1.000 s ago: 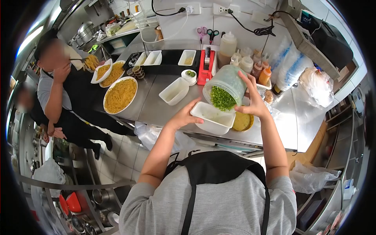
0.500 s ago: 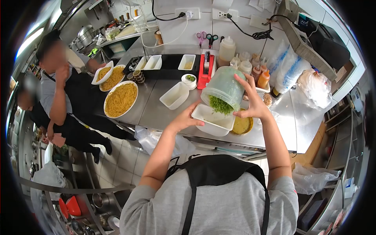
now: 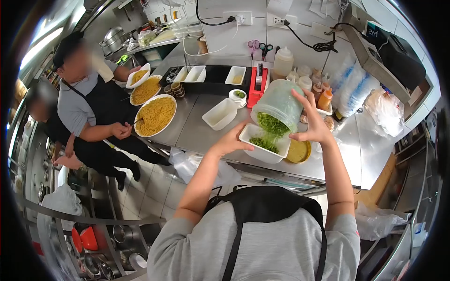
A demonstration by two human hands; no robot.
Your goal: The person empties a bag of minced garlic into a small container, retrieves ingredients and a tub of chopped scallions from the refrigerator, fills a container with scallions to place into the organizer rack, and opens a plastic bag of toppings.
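My right hand [image 3: 312,119] grips a cloudy plastic tub [image 3: 281,100], tipped with its mouth down to the left. Chopped green herbs [image 3: 273,125] spill from the tub into a white rectangular container [image 3: 274,156] below it, where some lie on the bottom. That container's left end is held in my left hand [image 3: 233,141], thumb on the rim. A round yellow lid [image 3: 298,151] lies on the steel counter just right of the container. Another white container [image 3: 220,114] stands to the left, beside stacked small white dishes [image 3: 237,99] with green limes.
Noodle platters [image 3: 155,115] stand at the counter's left, where a co-worker [image 3: 101,100] holds a utensil; a second person is behind. A red dispenser [image 3: 257,85], sauce bottles [image 3: 324,99] and plastic bags [image 3: 384,111] line the back and right.
Herbs have fallen from the tub into the white container. The co-worker's hand has come down from the face to the large noodle platter. The whole view has shifted slightly.
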